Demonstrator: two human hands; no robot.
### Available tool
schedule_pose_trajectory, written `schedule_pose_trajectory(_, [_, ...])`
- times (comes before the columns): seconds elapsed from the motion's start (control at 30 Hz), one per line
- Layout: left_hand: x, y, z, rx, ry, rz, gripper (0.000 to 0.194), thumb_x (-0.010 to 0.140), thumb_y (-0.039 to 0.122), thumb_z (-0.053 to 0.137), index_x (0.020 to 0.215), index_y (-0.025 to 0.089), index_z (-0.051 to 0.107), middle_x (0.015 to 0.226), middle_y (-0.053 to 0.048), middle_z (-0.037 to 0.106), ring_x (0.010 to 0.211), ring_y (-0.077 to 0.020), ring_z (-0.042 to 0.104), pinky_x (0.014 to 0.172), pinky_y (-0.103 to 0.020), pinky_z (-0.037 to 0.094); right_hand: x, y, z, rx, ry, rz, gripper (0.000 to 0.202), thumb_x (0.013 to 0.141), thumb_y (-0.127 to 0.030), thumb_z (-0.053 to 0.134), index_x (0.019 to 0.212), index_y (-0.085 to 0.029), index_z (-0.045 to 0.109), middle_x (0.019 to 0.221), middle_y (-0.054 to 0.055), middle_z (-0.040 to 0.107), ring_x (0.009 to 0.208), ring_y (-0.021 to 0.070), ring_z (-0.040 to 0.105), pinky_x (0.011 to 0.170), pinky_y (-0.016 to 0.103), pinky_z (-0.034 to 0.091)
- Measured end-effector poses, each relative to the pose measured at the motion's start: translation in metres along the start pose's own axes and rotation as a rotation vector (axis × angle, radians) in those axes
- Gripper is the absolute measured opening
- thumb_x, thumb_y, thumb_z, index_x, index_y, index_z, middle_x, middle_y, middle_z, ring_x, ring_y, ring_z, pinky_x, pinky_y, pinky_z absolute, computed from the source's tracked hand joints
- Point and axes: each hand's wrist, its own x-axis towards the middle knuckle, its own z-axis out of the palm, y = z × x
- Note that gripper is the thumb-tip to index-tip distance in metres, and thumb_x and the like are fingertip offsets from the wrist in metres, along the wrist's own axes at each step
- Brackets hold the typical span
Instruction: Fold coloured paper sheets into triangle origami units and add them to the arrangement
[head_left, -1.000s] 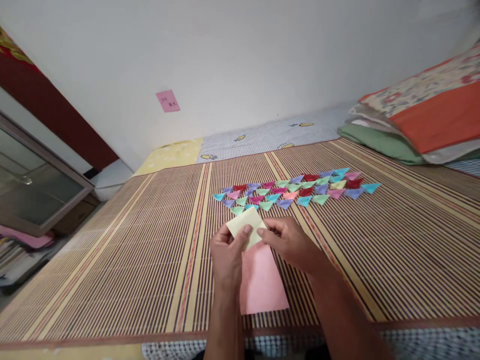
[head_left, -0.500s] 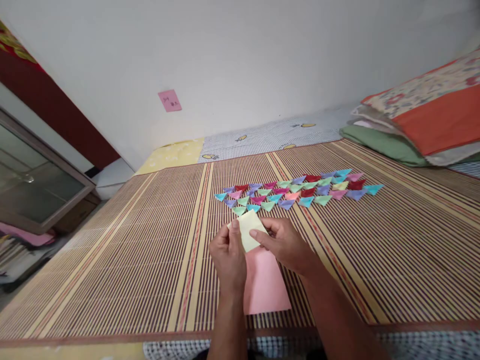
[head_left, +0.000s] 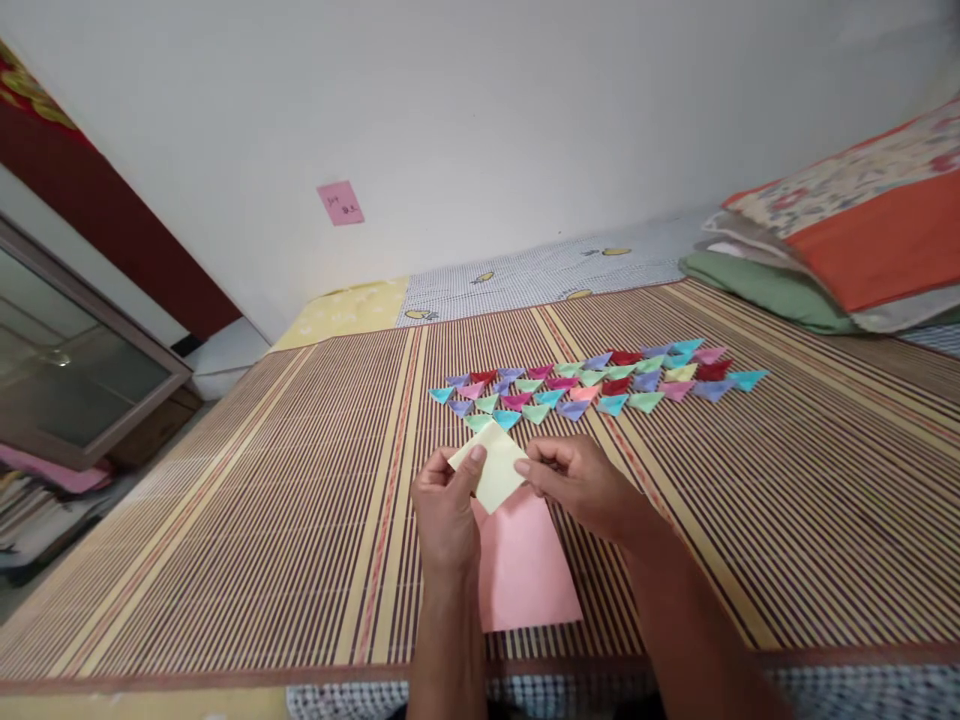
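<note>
A small pale yellow paper is held up between both hands, one corner pointing toward the wall. My left hand pinches its left corner, thumb on top. At the right corner, my right hand grips the paper between thumb and bent fingers. Beneath them a pink sheet lies on the striped mat, its far end hidden by the yellow paper and my hands. Just beyond my hands, several small folded paper triangles in many colours lie in slanting rows.
The striped bamboo mat spreads over a bed. Folded bedding in orange, floral and green is piled at the far right. A pink note is stuck to the wall behind. A glass-fronted cabinet stands at the left.
The yellow paper has turned so that it looks more like a diamond. My right hand has shifted slightly right to its corner, and my left hand slightly left.
</note>
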Motion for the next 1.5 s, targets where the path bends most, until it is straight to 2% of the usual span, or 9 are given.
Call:
schedule_pose_trajectory(0.17, [0.001, 0.004, -0.002, -0.004, 0.059, 0.011, 0.039, 0.065, 0.036, 0.091, 0.067, 0.017, 0.057, 0.062, 0.004, 0.058, 0.054, -0.0088, 0.051, 0.053, -0.019, 0.041, 0.001, 0.01, -0.017, 0.084, 0.116, -0.009, 0.029, 0.094, -0.036, 0.06, 0.071, -0.019, 0.063, 0.061, -0.003, 0.054, 0.056, 0.0118, 0.047, 0.055, 0.026, 0.037])
schedule_pose_trajectory(0.27, [-0.003, 0.008, 0.002, 0.109, -0.012, 0.011, 0.04, 0.066, 0.037, 0.09, 0.064, 0.016, 0.056, 0.057, 0.005, 0.054, 0.052, -0.0084, 0.048, 0.05, -0.019, 0.038, 0.003, 0.007, -0.012, 0.119, 0.2, -0.01, 0.024, 0.093, -0.04, 0.062, 0.085, -0.019, 0.069, 0.074, 0.001, 0.063, 0.067, 0.0145, 0.055, 0.063, 0.027, 0.044])
schedule_pose_trajectory(0.37, [-0.009, 0.01, 0.007, 0.242, -0.126, 0.009, 0.041, 0.066, 0.04, 0.089, 0.061, 0.016, 0.056, 0.054, 0.005, 0.052, 0.05, -0.0083, 0.044, 0.048, -0.019, 0.035, 0.005, -0.001, 0.003, 0.176, 0.123, 0.012, 0.022, 0.088, -0.04, 0.07, 0.096, -0.019, 0.07, 0.079, 0.001, 0.065, 0.07, 0.0165, 0.059, 0.062, 0.027, 0.045])
schedule_pose_trajectory(0.53, [-0.012, 0.007, 0.008, 0.311, -0.197, 0.029, 0.041, 0.076, 0.048, 0.081, 0.063, 0.016, 0.059, 0.056, 0.004, 0.049, 0.052, -0.0096, 0.042, 0.049, -0.021, 0.034, 0.006, -0.009, 0.014, -0.053, 0.23, -0.088, 0.025, 0.093, -0.035, 0.062, 0.074, -0.018, 0.066, 0.058, -0.005, 0.041, 0.054, 0.0113, 0.037, 0.051, 0.025, 0.028])
schedule_pose_trajectory(0.7, [-0.009, 0.005, 0.004, 0.214, -0.207, -0.02, 0.042, 0.086, 0.051, 0.071, 0.064, 0.017, 0.058, 0.059, 0.004, 0.048, 0.054, -0.0099, 0.041, 0.051, -0.021, 0.035, 0.004, -0.001, 0.01, 0.063, 0.163, -0.024, 0.031, 0.095, -0.039, 0.059, 0.074, -0.018, 0.063, 0.061, -0.004, 0.047, 0.056, 0.012, 0.043, 0.051, 0.025, 0.032])
schedule_pose_trajectory(0.9, [-0.006, 0.013, 0.003, 0.234, -0.408, -0.149, 0.029, 0.07, 0.036, 0.087, 0.083, 0.015, 0.072, 0.075, -0.004, 0.068, 0.067, -0.0144, 0.059, 0.063, -0.024, 0.047, 0.007, 0.004, 0.009, 0.165, 0.366, 0.023, 0.033, 0.091, -0.045, 0.062, 0.071, -0.019, 0.06, 0.059, -0.003, 0.05, 0.052, 0.0133, 0.047, 0.047, 0.025, 0.036])
schedule_pose_trajectory(1.07, [-0.003, 0.008, -0.001, 0.201, -0.166, 0.002, 0.03, 0.078, 0.036, 0.082, 0.065, 0.015, 0.064, 0.056, 0.003, 0.055, 0.056, -0.0094, 0.049, 0.058, -0.02, 0.039, 0.009, 0.001, 0.009, 0.191, 0.358, -0.009, 0.031, 0.09, -0.041, 0.064, 0.069, -0.019, 0.061, 0.058, -0.003, 0.051, 0.054, 0.0135, 0.048, 0.052, 0.025, 0.038])
schedule_pose_trajectory(1.17, [-0.003, 0.007, 0.001, 0.108, -0.149, -0.05, 0.028, 0.075, 0.037, 0.084, 0.072, 0.014, 0.07, 0.059, 0.003, 0.058, 0.055, -0.009, 0.049, 0.056, -0.021, 0.039, 0.009, 0.002, 0.01, 0.221, 0.316, -0.021, 0.03, 0.092, -0.04, 0.063, 0.07, -0.018, 0.063, 0.057, -0.003, 0.053, 0.055, 0.0135, 0.049, 0.053, 0.026, 0.039])
schedule_pose_trajectory(1.5, [-0.007, 0.009, 0.015, -0.147, 0.002, -0.153, 0.04, 0.056, 0.03, 0.094, 0.088, 0.011, 0.077, 0.081, -0.01, 0.079, 0.083, -0.0264, 0.075, 0.075, -0.035, 0.058, 0.008, 0.004, 0.013, 0.229, 0.236, -0.058, 0.024, 0.094, -0.033, 0.063, 0.076, -0.018, 0.066, 0.06, -0.003, 0.057, 0.059, 0.0137, 0.053, 0.06, 0.027, 0.041])
